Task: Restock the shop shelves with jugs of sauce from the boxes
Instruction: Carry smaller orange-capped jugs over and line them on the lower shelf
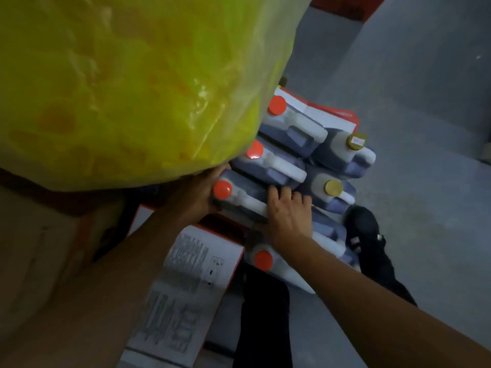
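Several jugs of dark sauce stand packed together on the floor, some with orange caps, two with gold caps. My left hand grips the cap end of one orange-capped jug from the left. My right hand lies on the same jug's other end, fingers curled over its handle area. Another orange-capped jug sits below my right wrist. Two more orange-capped jugs stand farther back.
A big yellow plastic-wrapped bundle fills the upper left and overhangs the jugs. A white and red printed carton lies at the lower middle, a brown box at the left. My dark trouser leg and shoe stand on grey floor.
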`<move>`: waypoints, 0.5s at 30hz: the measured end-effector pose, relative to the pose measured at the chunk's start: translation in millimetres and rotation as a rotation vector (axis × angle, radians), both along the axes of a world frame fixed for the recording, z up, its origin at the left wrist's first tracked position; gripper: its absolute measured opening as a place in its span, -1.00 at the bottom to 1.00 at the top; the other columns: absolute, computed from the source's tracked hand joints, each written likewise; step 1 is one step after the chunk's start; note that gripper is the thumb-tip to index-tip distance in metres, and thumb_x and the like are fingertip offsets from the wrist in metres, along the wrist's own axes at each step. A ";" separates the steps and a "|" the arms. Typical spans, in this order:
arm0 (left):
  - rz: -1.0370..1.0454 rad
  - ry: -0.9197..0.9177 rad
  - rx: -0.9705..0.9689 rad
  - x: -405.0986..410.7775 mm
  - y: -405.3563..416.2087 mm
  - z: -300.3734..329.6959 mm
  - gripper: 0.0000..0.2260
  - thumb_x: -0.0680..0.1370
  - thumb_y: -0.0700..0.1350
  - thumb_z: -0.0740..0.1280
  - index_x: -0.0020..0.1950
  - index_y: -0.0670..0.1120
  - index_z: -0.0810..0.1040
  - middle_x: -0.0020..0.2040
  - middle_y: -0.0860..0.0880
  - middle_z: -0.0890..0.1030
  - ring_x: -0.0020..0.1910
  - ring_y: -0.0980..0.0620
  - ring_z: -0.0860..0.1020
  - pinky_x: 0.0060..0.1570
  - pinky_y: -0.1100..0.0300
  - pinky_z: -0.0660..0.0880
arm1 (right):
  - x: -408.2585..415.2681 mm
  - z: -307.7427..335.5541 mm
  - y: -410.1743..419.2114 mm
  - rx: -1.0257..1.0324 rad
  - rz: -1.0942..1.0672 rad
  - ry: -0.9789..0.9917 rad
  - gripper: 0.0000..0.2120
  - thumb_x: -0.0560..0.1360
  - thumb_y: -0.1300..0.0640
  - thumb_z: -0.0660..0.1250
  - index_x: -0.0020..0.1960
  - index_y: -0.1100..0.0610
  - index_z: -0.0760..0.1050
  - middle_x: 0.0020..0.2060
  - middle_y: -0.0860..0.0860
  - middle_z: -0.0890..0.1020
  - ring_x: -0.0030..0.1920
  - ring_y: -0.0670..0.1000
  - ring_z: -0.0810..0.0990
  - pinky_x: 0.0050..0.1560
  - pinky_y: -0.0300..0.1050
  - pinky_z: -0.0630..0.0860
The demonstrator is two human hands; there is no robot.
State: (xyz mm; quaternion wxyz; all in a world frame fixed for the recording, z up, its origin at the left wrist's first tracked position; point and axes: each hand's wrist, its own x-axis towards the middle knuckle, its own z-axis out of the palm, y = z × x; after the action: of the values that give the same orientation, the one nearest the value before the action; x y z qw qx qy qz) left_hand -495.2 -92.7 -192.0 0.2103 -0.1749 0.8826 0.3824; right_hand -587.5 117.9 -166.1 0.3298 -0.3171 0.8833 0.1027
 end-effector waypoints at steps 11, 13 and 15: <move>-0.033 -0.049 -0.076 1.6 -3.3 17.4 -0.06 0.22 -0.03 0.57 0.53 0.20 0.23 0.44 -0.03 0.48 0.33 -0.20 0.51 0.19 -0.13 0.53 | -10.0 2.1 4.6 -0.137 0.130 0.070 -0.33 0.35 -0.37 0.44 0.26 0.03 0.42 0.16 0.01 0.65 0.15 0.19 0.41 0.08 0.13 0.24; 0.025 -0.038 -0.108 15.9 3.9 27.0 -0.06 0.24 -0.05 0.62 0.55 0.10 0.26 0.43 -0.06 0.48 0.33 -0.19 0.51 0.20 -0.11 0.52 | -10.0 1.2 5.7 -0.197 0.175 0.089 -0.34 0.29 -0.35 0.50 0.21 0.03 0.48 0.09 0.01 0.68 0.10 0.18 0.44 0.03 0.11 0.25; 0.066 -0.023 -0.129 34.9 10.0 34.0 -0.09 0.26 -0.07 0.63 0.53 0.03 0.27 0.45 -0.04 0.42 0.32 -0.18 0.51 0.20 -0.10 0.52 | -11.1 2.6 5.3 -0.278 0.222 0.099 -0.30 0.24 -0.34 0.53 0.23 0.03 0.53 0.07 0.01 0.69 0.04 0.17 0.48 0.02 0.09 0.31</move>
State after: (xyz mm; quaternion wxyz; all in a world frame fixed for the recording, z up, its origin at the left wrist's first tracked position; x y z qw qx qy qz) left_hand -460.3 -82.7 -157.9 0.1959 -0.2215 0.8967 0.3293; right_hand -598.6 123.2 -163.5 0.2256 -0.4495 0.8638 0.0310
